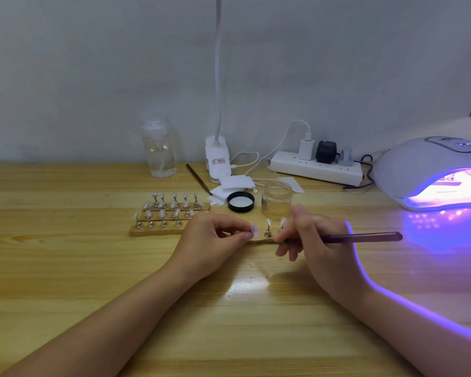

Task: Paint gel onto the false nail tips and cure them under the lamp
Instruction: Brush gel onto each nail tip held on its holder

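Observation:
My left hand (215,238) pinches a clear false nail tip (254,229) between thumb and forefinger, just above the near wooden strip (158,230). My right hand (314,239) grips a dark brush (365,237) whose handle points right; its bristle end is hidden behind my fingers. Two more tips on small metal stands (268,229) rise between my hands. Several other tips on stands (172,205) sit in rows on the strips to the left. An open glass jar of clear gel (276,200) stands just behind my right hand. The curing lamp (433,172) glows violet at the right.
The jar's black lid (241,201) lies upside down beside white pads (235,183). A second brush (197,177), a clear liquid bottle (159,148), a clip lamp (217,156) and a power strip (314,167) with cables line the back of the wooden table (65,268).

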`<action>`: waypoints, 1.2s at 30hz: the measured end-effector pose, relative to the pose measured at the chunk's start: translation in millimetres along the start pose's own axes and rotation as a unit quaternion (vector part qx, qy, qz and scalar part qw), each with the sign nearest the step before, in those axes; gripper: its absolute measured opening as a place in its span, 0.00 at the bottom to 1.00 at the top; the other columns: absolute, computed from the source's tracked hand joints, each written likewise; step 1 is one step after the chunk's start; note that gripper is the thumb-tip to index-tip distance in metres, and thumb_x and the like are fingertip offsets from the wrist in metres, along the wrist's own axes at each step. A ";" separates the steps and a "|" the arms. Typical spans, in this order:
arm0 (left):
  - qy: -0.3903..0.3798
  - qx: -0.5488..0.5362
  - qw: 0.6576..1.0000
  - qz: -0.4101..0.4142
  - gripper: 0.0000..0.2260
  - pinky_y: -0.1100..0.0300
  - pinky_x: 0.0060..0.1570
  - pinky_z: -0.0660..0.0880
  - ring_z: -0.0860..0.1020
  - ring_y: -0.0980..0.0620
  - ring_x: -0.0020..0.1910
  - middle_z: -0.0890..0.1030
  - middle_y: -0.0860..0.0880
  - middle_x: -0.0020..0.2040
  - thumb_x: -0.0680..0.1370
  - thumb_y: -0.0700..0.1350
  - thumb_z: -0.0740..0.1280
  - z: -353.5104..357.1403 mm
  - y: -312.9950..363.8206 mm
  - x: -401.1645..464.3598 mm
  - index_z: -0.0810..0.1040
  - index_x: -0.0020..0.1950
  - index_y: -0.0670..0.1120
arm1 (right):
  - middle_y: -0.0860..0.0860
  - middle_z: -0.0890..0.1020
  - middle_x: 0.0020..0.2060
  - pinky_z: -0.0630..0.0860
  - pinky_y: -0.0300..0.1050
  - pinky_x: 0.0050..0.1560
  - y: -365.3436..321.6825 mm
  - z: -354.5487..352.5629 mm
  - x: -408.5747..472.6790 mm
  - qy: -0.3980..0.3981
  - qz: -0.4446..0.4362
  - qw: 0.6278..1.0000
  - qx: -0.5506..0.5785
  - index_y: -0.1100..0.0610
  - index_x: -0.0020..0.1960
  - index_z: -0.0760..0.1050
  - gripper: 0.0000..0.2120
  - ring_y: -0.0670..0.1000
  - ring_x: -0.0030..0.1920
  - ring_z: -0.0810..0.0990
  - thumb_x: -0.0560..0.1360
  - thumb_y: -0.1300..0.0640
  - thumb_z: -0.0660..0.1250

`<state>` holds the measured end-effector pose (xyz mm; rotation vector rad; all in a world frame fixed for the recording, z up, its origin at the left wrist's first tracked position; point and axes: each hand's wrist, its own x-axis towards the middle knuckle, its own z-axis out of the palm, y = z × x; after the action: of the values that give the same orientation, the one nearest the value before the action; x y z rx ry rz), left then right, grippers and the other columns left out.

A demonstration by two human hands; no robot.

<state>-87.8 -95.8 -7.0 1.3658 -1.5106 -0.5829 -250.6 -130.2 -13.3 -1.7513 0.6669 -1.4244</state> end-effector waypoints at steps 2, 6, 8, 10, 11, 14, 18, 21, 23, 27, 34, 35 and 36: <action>0.001 -0.002 1.000 -0.002 0.09 0.69 0.40 0.73 0.79 0.60 0.38 0.83 0.54 0.37 0.69 0.36 0.72 -0.1 0.2 0.2 0.83 0.38 0.50 | 0.55 0.80 0.27 0.71 0.33 0.30 0.3 -0.4 0.7 0.003 -0.017 1.000 -0.004 0.56 0.33 0.79 0.20 0.47 0.25 0.76 0.74 0.46 0.58; 0.001 -0.004 1.000 -0.001 0.12 0.71 0.39 0.72 0.78 0.63 0.36 0.81 0.59 0.34 0.69 0.35 0.72 -0.3 1.5 0.0 0.82 0.36 0.53 | 0.53 0.82 0.29 0.70 0.29 0.32 0.2 -0.2 2.3 -0.019 -0.008 0.999 -0.042 0.59 0.38 0.80 0.19 0.43 0.28 0.78 0.78 0.49 0.59; 0.003 0.001 1.000 0.000 0.12 0.68 0.40 0.73 0.79 0.61 0.37 0.82 0.57 0.35 0.68 0.35 0.73 -0.6 1.4 0.0 0.82 0.36 0.53 | 0.55 0.81 0.27 0.70 0.31 0.30 -0.2 0.0 1.2 -0.023 0.011 1.000 -0.019 0.61 0.35 0.80 0.21 0.45 0.25 0.77 0.75 0.48 0.59; 0.003 0.000 1.000 -0.001 0.11 0.70 0.40 0.73 0.79 0.61 0.37 0.82 0.56 0.36 0.69 0.35 0.72 -0.6 1.4 0.1 0.82 0.37 0.52 | 0.57 0.79 0.24 0.70 0.33 0.28 0.3 -0.5 0.0 -0.020 0.026 0.999 0.000 0.61 0.31 0.79 0.24 0.46 0.23 0.74 0.76 0.46 0.60; 0.004 -0.002 1.000 -0.002 0.10 0.71 0.39 0.73 0.79 0.62 0.37 0.82 0.56 0.36 0.69 0.36 0.72 -0.4 1.3 0.2 0.82 0.37 0.52 | 0.57 0.79 0.23 0.70 0.34 0.28 0.4 -0.7 -0.3 -0.017 0.026 1.000 0.002 0.60 0.30 0.79 0.24 0.47 0.22 0.74 0.76 0.45 0.60; 0.003 -0.001 1.000 -0.003 0.10 0.71 0.40 0.73 0.79 0.63 0.37 0.82 0.58 0.35 0.69 0.36 0.73 -0.3 0.8 0.5 0.83 0.37 0.51 | 0.55 0.81 0.27 0.70 0.31 0.31 0.0 -0.4 0.3 -0.010 -0.015 1.000 -0.016 0.57 0.34 0.80 0.21 0.46 0.26 0.76 0.74 0.45 0.56; 0.003 -0.008 1.000 -0.002 0.10 0.69 0.40 0.74 0.79 0.62 0.37 0.82 0.60 0.34 0.69 0.36 0.73 0.3 0.1 0.4 0.83 0.38 0.51 | 0.50 0.82 0.31 0.71 0.30 0.34 0.3 0.4 1.5 -0.046 -0.021 0.997 -0.063 0.52 0.38 0.79 0.17 0.42 0.30 0.78 0.74 0.45 0.56; 0.002 -0.008 1.000 0.001 0.09 0.66 0.40 0.74 0.79 0.58 0.39 0.83 0.54 0.37 0.69 0.35 0.72 0.2 -0.3 0.3 0.83 0.38 0.50 | 0.55 0.80 0.26 0.71 0.35 0.31 1.5 0.7 -0.5 -0.039 -0.003 0.999 -0.036 0.55 0.32 0.80 0.22 0.45 0.25 0.75 0.73 0.42 0.56; 0.001 -0.009 1.000 0.003 0.09 0.69 0.39 0.73 0.79 0.59 0.38 0.83 0.53 0.37 0.69 0.35 0.72 0.3 -0.5 0.3 0.83 0.38 0.50 | 0.56 0.79 0.25 0.71 0.35 0.30 1.5 0.0 -1.5 -0.027 0.003 0.999 -0.024 0.56 0.30 0.79 0.24 0.45 0.24 0.74 0.72 0.42 0.56; 0.003 -0.008 1.000 0.004 0.07 0.67 0.40 0.74 0.79 0.59 0.38 0.83 0.53 0.38 0.69 0.35 0.72 0.6 -0.3 0.4 0.84 0.39 0.47 | 0.51 0.81 0.29 0.70 0.30 0.33 0.0 0.2 0.1 -0.032 -0.027 0.997 -0.067 0.53 0.36 0.79 0.18 0.42 0.29 0.77 0.76 0.46 0.57; 0.012 -0.014 1.000 -0.008 0.07 0.72 0.37 0.73 0.79 0.64 0.36 0.82 0.58 0.35 0.69 0.36 0.72 0.1 0.4 -0.5 0.83 0.39 0.49 | 0.55 0.78 0.22 0.69 0.33 0.27 0.2 0.2 -0.8 -0.018 0.014 1.000 -0.014 0.58 0.29 0.79 0.22 0.43 0.22 0.72 0.74 0.46 0.60; 0.013 -0.020 1.000 -0.008 0.08 0.71 0.37 0.73 0.78 0.64 0.36 0.82 0.58 0.34 0.69 0.36 0.72 0.2 0.4 -0.4 0.83 0.38 0.50 | 0.55 0.78 0.23 0.69 0.33 0.28 0.0 0.0 -0.6 -0.009 0.010 1.000 -0.007 0.57 0.29 0.79 0.21 0.44 0.22 0.72 0.73 0.45 0.60; 0.013 -0.026 1.000 -0.004 0.09 0.68 0.37 0.74 0.78 0.63 0.36 0.82 0.58 0.33 0.69 0.36 0.72 0.0 0.3 -0.4 0.83 0.37 0.51 | 0.54 0.79 0.23 0.69 0.33 0.28 -0.2 -0.4 0.0 0.003 0.003 1.000 0.003 0.56 0.30 0.79 0.21 0.44 0.23 0.73 0.73 0.44 0.59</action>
<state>-88.0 -95.4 -6.9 1.3363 -1.4593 -0.6033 -251.0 -130.2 -13.1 -1.7398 0.6699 -1.4254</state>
